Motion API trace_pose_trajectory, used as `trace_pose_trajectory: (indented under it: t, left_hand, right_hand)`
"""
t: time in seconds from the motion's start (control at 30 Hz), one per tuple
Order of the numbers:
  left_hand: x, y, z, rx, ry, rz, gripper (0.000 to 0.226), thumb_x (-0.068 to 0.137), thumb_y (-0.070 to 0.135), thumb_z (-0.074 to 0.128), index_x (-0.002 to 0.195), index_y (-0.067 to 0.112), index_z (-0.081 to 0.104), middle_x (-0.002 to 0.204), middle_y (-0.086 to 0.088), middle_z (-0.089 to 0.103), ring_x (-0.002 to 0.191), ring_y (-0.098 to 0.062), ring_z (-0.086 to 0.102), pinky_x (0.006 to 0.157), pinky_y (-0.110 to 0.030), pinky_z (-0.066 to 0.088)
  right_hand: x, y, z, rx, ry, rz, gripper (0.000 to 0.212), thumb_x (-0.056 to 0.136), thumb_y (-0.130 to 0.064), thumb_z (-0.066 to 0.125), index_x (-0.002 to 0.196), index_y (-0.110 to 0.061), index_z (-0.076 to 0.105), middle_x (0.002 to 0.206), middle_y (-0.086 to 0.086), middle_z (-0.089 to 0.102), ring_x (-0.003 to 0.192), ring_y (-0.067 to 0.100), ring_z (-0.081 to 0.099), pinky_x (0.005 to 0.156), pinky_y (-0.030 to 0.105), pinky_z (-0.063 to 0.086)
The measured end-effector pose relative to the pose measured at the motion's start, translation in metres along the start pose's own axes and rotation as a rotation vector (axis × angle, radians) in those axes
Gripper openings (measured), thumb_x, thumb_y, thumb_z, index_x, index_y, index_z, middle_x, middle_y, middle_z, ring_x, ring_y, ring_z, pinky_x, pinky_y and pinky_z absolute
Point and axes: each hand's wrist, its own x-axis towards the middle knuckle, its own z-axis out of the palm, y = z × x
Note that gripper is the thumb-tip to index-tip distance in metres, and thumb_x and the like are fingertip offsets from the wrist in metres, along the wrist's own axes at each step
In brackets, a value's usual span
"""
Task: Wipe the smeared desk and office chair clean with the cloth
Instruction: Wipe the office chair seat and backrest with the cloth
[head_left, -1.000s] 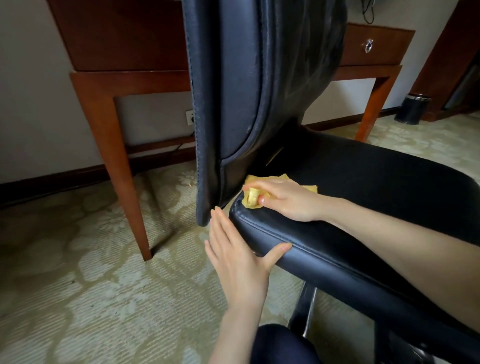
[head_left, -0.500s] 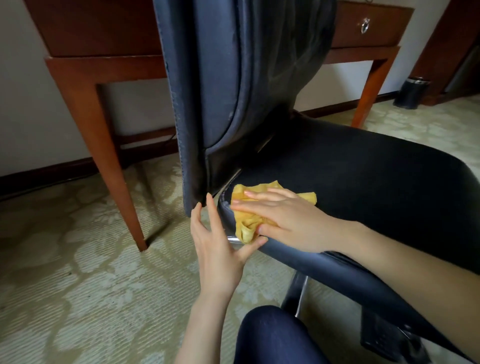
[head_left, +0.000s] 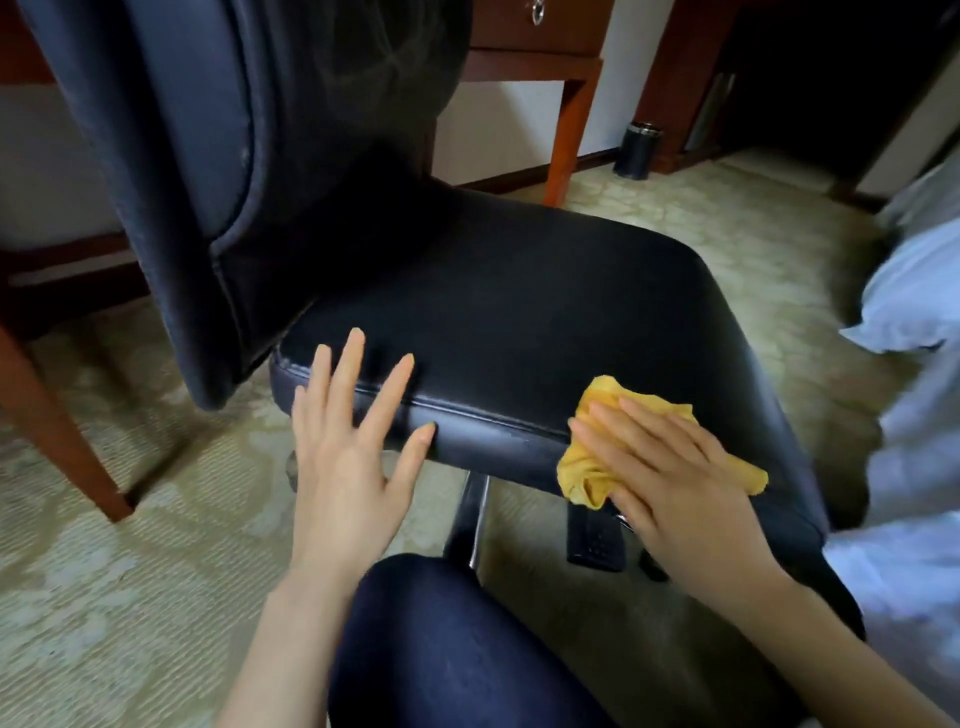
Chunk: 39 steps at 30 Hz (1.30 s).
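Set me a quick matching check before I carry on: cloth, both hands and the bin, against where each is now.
Things:
1. cloth
2. left hand
3. right hand
4. bin

Places:
A. on the carpet, past the desk leg
B. flat on top of the cloth
C. fingers spread, at the seat edge near the backrest
D. bunched on the seat edge, under a hand

Pairs: 1-D, 2-C, 3-B, 4-A
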Motion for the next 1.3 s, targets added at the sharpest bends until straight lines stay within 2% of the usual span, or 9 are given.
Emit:
trace_pose_trajectory:
  t: [0.13, 0.3, 0.47, 0.6, 0.67, 0.83, 1.1, 1.2, 1.3]
  left_hand:
    - [-0.007, 0.015, 0.012, 0.096, -0.117, 0.149, 0.051, 0.094, 0.043, 0.039, 0.139, 0.021, 0.048, 0.156, -0.003, 0.025, 0.146, -0.023, 0.010, 0.116, -0.045, 0.006]
    - [-0.009, 0.019, 0.013, 0.162, -0.157, 0.095, 0.051, 0.095, 0.046, 0.032, 0.141, 0.025, 0.043, 0.155, -0.003, 0.027, 0.147, -0.023, 0.003, 0.115, -0.043, -0.005]
    - [-0.010, 0.019, 0.012, 0.178, -0.164, 0.061, 0.056, 0.094, 0.049, 0.029, 0.145, 0.027, 0.035, 0.158, -0.003, 0.020, 0.147, -0.023, 0.000, 0.114, -0.049, -0.002]
    - [-0.010, 0.015, 0.010, 0.196, -0.150, -0.043, 0.064, 0.091, 0.053, 0.029, 0.148, 0.025, 0.027, 0.158, -0.004, 0.018, 0.146, -0.023, 0.001, 0.114, -0.055, 0.001]
    - [-0.009, 0.012, 0.009, 0.216, -0.157, -0.053, 0.068, 0.087, 0.055, 0.032, 0.148, 0.025, 0.028, 0.158, -0.004, 0.020, 0.146, -0.024, 0.004, 0.113, -0.056, 0.002]
    - [-0.006, 0.008, 0.008, 0.204, -0.165, -0.058, 0.073, 0.084, 0.060, 0.034, 0.147, 0.024, 0.031, 0.157, -0.005, 0.021, 0.146, -0.023, 0.005, 0.111, -0.058, 0.005]
    - [0.004, -0.001, 0.002, 0.069, -0.158, -0.118, 0.077, 0.082, 0.070, 0.027, 0.148, 0.030, 0.028, 0.159, 0.005, 0.009, 0.146, -0.012, -0.009, 0.112, -0.049, -0.009]
    - [0.008, -0.002, 0.003, 0.054, -0.152, -0.138, 0.080, 0.081, 0.071, 0.023, 0.149, 0.030, 0.023, 0.159, 0.008, 0.000, 0.144, -0.008, -0.017, 0.110, -0.044, -0.017]
    - [0.007, -0.003, 0.006, 0.080, -0.140, -0.157, 0.077, 0.084, 0.067, 0.026, 0.150, 0.028, 0.023, 0.160, 0.006, 0.002, 0.145, -0.011, -0.014, 0.110, -0.046, -0.015]
  right_hand:
    - [-0.030, 0.030, -0.005, 0.155, 0.084, 0.164, 0.052, 0.091, -0.033, 0.040, 0.142, -0.029, 0.037, 0.145, -0.004, 0.042, 0.134, 0.017, 0.040, 0.104, 0.047, 0.037]
    - [-0.014, 0.036, -0.009, 0.279, 0.102, 0.290, 0.045, 0.091, -0.045, 0.036, 0.134, -0.036, 0.047, 0.138, -0.015, 0.046, 0.133, 0.010, 0.041, 0.107, 0.046, 0.037]
    - [0.052, 0.023, -0.009, 0.371, -0.159, 0.128, 0.042, 0.093, -0.051, 0.032, 0.134, -0.050, 0.035, 0.141, -0.030, 0.029, 0.135, -0.008, 0.019, 0.112, 0.021, 0.012]
    - [0.106, 0.009, 0.000, 0.475, -0.270, 0.028, 0.038, 0.100, -0.032, 0.041, 0.137, -0.040, 0.044, 0.143, -0.023, 0.037, 0.139, 0.001, 0.023, 0.116, 0.033, 0.015]
    - [0.131, 0.004, 0.007, 0.509, -0.314, -0.022, 0.039, 0.101, -0.031, 0.039, 0.139, -0.038, 0.043, 0.145, -0.020, 0.036, 0.141, 0.004, 0.020, 0.117, 0.039, 0.015]
    - [0.193, -0.006, 0.028, 0.511, -0.415, -0.099, 0.043, 0.102, -0.036, 0.032, 0.145, -0.034, 0.032, 0.155, -0.012, 0.024, 0.145, 0.006, 0.007, 0.118, 0.038, 0.007]
    - [0.262, -0.030, 0.051, 0.561, -0.413, -0.204, 0.043, 0.103, -0.032, 0.037, 0.145, -0.026, 0.036, 0.155, -0.007, 0.026, 0.144, 0.010, 0.012, 0.116, 0.028, 0.009]
    - [0.283, -0.040, 0.055, 0.639, -0.450, -0.147, 0.043, 0.101, -0.035, 0.039, 0.143, -0.025, 0.041, 0.152, -0.003, 0.033, 0.141, 0.015, 0.026, 0.117, 0.033, 0.019]
    - [0.302, -0.060, 0.061, 0.592, -0.432, -0.112, 0.041, 0.101, -0.038, 0.037, 0.138, -0.021, 0.048, 0.144, 0.002, 0.044, 0.132, 0.021, 0.039, 0.112, 0.040, 0.029]
